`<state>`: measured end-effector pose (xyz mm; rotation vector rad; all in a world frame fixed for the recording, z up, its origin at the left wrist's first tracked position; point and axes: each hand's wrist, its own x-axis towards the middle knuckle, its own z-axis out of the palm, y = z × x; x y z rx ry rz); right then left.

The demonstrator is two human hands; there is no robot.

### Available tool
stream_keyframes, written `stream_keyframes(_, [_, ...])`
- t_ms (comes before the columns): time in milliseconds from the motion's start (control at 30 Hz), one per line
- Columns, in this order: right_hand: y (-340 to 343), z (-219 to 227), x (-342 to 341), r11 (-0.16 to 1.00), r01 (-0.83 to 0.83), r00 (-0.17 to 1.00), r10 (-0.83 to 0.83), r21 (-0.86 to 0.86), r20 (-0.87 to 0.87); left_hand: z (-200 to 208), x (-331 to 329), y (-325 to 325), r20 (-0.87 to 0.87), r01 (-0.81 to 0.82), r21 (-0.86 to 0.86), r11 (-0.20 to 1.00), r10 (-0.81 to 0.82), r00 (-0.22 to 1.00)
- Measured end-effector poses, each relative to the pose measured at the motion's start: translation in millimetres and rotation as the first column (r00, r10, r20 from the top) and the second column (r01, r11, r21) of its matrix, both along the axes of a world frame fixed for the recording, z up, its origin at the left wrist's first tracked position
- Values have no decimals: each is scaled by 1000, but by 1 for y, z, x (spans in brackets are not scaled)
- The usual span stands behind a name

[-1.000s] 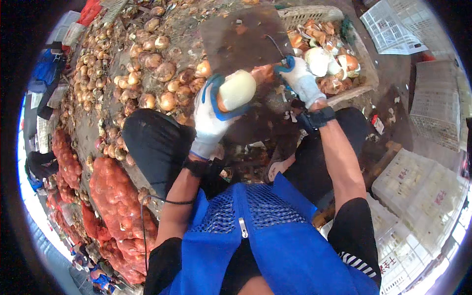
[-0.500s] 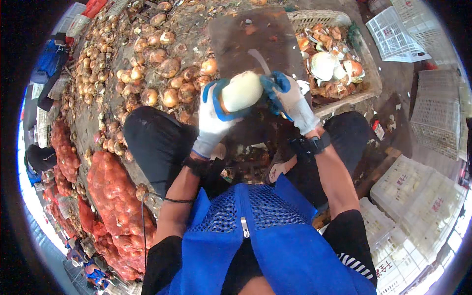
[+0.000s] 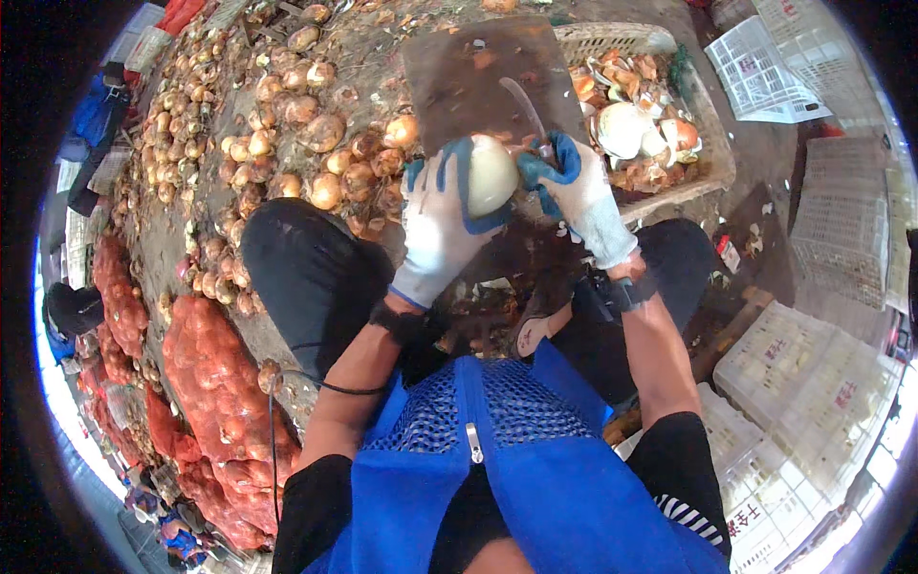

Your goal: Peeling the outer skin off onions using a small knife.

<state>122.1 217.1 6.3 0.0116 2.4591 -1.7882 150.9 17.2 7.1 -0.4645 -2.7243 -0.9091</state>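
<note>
A peeled white onion (image 3: 492, 179) is gripped from its left side by my left hand (image 3: 440, 215), in a white glove with blue-coated fingers. My right hand (image 3: 581, 196), gloved the same way, is closed around a knife whose thin curved blade (image 3: 522, 103) points away over a dark brown board (image 3: 435, 72). The knife's handle is mostly hidden in the fingers. Both hands are close together at the near edge of the board, the right one just beside the onion.
Right of the board, a plastic basket (image 3: 719, 177) holds onion skins and peeled white onions (image 3: 623, 129). Unpeeled onions (image 3: 325, 134) cover the ground to the left. Red mesh sacks of onions (image 3: 215, 383) lie at lower left. White crates (image 3: 794, 368) stand along the right.
My left hand has turned the onion and now covers more of its left side. The right hand has shifted slightly right and nearer, and the knife blade has moved right with it.
</note>
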Motion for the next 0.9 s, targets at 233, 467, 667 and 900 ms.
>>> stream_keyframes(233, [3, -33, -37, 998, 12, 1000, -13, 68, 2, 3, 2, -8, 18, -41, -15, 999, 41, 999])
stream_keyframes(467, [-1, -38, -55, 960, -28, 996, 51, 280, -77, -7, 4, -24, -25, -52, -84, 995, 50, 998])
stream_keyframes(667, [12, -31, -50, 926, 105, 993, -78, 362, -88, -8, 2, -31, -16, -2, -52, 999, 1, 1000])
stream_keyframes(900, [-17, -25, -29, 987, -131, 988, 124, -88, -87, -9, 1, -32, 5, 39, -18, 999, -39, 999])
